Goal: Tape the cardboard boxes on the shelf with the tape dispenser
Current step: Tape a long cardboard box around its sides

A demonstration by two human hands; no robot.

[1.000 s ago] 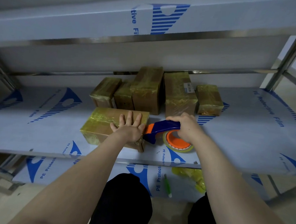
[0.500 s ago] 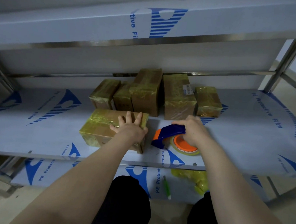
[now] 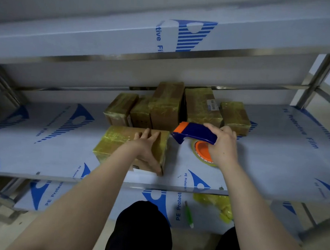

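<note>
our left hand (image 3: 147,149) covers the near right part of the front box (image 3: 118,141) top, and our forearm hides part of its near face. our right hand (image 3: 223,145) wraps the rear of the tape dispenser (image 3: 194,133), so we cannot see its handle or the right side of the tape roll (image 3: 203,151). the white label (image 3: 212,105) on a rear box (image 3: 197,115) is too small to read. the front edge of the shelf (image 3: 274,160) cuts off a crumpled yellow thing (image 3: 215,204) below, and the green stick (image 3: 189,216) beside it is too blurred to name.
</note>
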